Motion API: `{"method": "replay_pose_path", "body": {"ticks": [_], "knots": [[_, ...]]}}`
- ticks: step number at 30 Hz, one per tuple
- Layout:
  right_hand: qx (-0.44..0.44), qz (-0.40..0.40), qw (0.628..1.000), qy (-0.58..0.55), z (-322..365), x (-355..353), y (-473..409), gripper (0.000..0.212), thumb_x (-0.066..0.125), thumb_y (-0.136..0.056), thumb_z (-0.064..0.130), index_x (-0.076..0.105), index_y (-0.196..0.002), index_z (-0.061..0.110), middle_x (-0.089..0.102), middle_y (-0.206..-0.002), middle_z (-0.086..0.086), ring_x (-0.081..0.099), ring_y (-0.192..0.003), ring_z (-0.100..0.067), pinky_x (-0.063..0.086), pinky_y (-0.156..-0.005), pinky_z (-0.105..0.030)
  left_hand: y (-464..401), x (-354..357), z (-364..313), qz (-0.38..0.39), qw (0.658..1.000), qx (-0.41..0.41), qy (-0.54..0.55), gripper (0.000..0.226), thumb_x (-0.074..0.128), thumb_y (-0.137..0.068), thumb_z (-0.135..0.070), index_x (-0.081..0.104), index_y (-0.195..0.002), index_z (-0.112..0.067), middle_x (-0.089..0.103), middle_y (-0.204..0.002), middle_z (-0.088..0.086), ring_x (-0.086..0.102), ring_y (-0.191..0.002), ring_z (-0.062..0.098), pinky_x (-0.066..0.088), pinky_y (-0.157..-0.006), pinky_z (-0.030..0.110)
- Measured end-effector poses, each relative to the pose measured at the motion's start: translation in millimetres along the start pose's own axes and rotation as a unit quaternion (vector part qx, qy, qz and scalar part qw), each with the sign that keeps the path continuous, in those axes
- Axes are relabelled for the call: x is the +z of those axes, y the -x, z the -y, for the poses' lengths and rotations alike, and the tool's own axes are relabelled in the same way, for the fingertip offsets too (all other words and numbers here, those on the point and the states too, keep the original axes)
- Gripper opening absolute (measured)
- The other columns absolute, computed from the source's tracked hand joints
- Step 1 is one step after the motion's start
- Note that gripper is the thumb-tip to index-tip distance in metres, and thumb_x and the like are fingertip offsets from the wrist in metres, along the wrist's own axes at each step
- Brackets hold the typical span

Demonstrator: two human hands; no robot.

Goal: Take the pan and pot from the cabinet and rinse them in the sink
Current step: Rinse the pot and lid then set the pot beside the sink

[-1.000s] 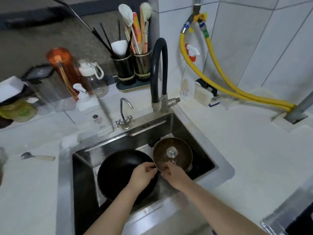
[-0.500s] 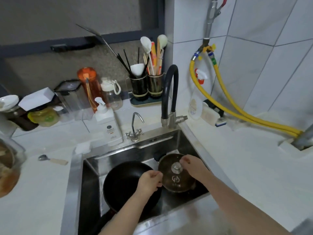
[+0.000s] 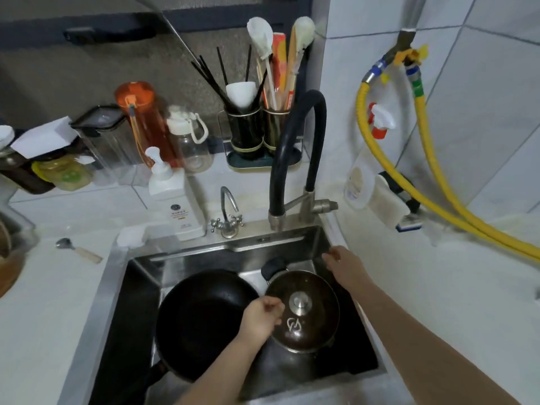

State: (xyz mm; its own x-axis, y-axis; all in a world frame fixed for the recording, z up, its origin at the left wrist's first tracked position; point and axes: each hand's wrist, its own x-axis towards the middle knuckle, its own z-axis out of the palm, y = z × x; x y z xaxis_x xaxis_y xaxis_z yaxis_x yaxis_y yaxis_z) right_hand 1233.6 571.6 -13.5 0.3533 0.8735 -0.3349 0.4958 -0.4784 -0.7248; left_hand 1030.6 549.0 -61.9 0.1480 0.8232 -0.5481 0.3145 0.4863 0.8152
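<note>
A black pan (image 3: 201, 323) lies in the left half of the steel sink (image 3: 242, 247), its handle pointing to the near left. Beside it on the right sits the pot (image 3: 309, 331), covered by a brownish glass lid with a steel knob (image 3: 299, 301). My left hand (image 3: 260, 318) grips the left rim of the lidded pot, fingers curled over the edge. Above the sink's back right corner my right hand (image 3: 343, 266) hovers with fingers loosely extended, holding nothing, below the black faucet (image 3: 295, 153) and its lever (image 3: 320, 205).
A small chrome tap (image 3: 226, 211), a white soap dispenser (image 3: 175, 200), bottles and utensil holders (image 3: 257, 130) line the back of the counter. Yellow hoses (image 3: 423, 194) run along the tiled right wall. A spoon (image 3: 77, 249) lies on the left counter.
My right hand has left the pot lid and moved up and back towards the sink's far right corner. My left hand stays on the pot's rim. The camera has tilted up.
</note>
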Motion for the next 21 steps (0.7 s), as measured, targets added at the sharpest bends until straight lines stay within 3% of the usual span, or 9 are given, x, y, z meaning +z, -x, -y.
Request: {"method": "replay_pose_path", "body": {"ticks": [3,6,11,14,17,19,21], "knots": [[-0.001,-0.036,0.998,-0.047,11.5,-12.4,-36.2,0.048,0.051,-0.094,0.029,0.04,-0.136,0.008,0.052,-0.132,-0.013,0.052,-0.119,-0.03,0.039,-0.104,-0.04,-24.8,19.7,2.1,-0.023,1.0,-0.004,-0.013,0.007,0.061,-0.089,-0.008,0.059,-0.092,-0.015,0.06,-0.077,0.001,0.056,-0.063,0.013,0.047,-0.054,0.014],[-0.023,-0.075,0.995,-0.069,23.7,-19.3,-70.5,0.053,0.051,-0.095,0.029,0.035,-0.139,0.007,0.047,-0.137,-0.012,0.046,-0.125,-0.029,0.034,-0.105,-0.037,-40.2,32.6,6.6,-0.043,0.997,0.005,-0.06,0.011,0.067,-0.085,-0.015,0.062,-0.093,-0.02,0.065,-0.086,0.003,0.062,-0.083,0.019,0.05,-0.081,0.031],[-0.042,-0.11,0.992,-0.044,25.6,-15.2,-103.7,0.03,0.045,-0.097,0.022,0.05,-0.121,0.005,0.054,-0.1,-0.004,0.055,-0.099,-0.021,0.036,-0.08,-0.027,-59.2,49.4,9.5,-0.038,0.971,0.039,-0.233,0.042,0.065,-0.085,-0.026,0.058,-0.126,-0.022,0.063,-0.119,0.002,0.058,-0.112,0.016,0.041,-0.101,0.022],[-0.055,-0.146,0.987,-0.045,18.4,-14.0,-113.5,0.022,0.039,-0.097,0.015,0.057,-0.104,0.005,0.057,-0.091,-0.006,0.056,-0.089,-0.023,0.039,-0.077,-0.03,-70.9,62.1,5.3,-0.007,0.948,0.047,-0.314,0.043,0.059,-0.088,-0.028,0.053,-0.131,-0.026,0.053,-0.125,0.003,0.055,-0.114,0.018,0.039,-0.098,0.02],[-0.05,-0.14,0.984,-0.096,9.9,-14.3,-117.5,0.024,0.039,-0.095,0.011,0.059,-0.106,0.013,0.063,-0.097,-0.007,0.059,-0.092,-0.026,0.05,-0.089,-0.043,-78.2,72.5,8.6,-0.002,0.925,0.041,-0.377,0.033,0.053,-0.091,-0.027,0.056,-0.124,-0.023,0.045,-0.125,0.006,0.063,-0.097,0.028,0.052,-0.08,0.031],[-0.051,-0.108,0.987,-0.106,5.8,-14.1,-114.1,0.031,0.043,-0.096,0.011,0.054,-0.124,0.017,0.059,-0.111,-0.002,0.056,-0.103,-0.02,0.044,-0.095,-0.033,-79.1,75.3,9.2,-0.005,0.914,0.041,-0.403,0.032,0.05,-0.092,-0.029,0.054,-0.121,-0.018,0.042,-0.125,0.009,0.064,-0.091,0.032,0.053,-0.07,0.033],[-0.042,-0.071,0.993,-0.09,0.7,-12.0,-106.1,0.043,0.045,-0.096,0.011,0.04,-0.139,0.015,0.053,-0.125,-0.001,0.052,-0.109,-0.017,0.039,-0.087,-0.022,-77.2,75.8,7.0,-0.013,0.9,0.049,-0.433,0.035,0.045,-0.093,-0.033,0.052,-0.123,-0.016,0.042,-0.127,0.01,0.062,-0.095,0.031,0.051,-0.075,0.033]]}}
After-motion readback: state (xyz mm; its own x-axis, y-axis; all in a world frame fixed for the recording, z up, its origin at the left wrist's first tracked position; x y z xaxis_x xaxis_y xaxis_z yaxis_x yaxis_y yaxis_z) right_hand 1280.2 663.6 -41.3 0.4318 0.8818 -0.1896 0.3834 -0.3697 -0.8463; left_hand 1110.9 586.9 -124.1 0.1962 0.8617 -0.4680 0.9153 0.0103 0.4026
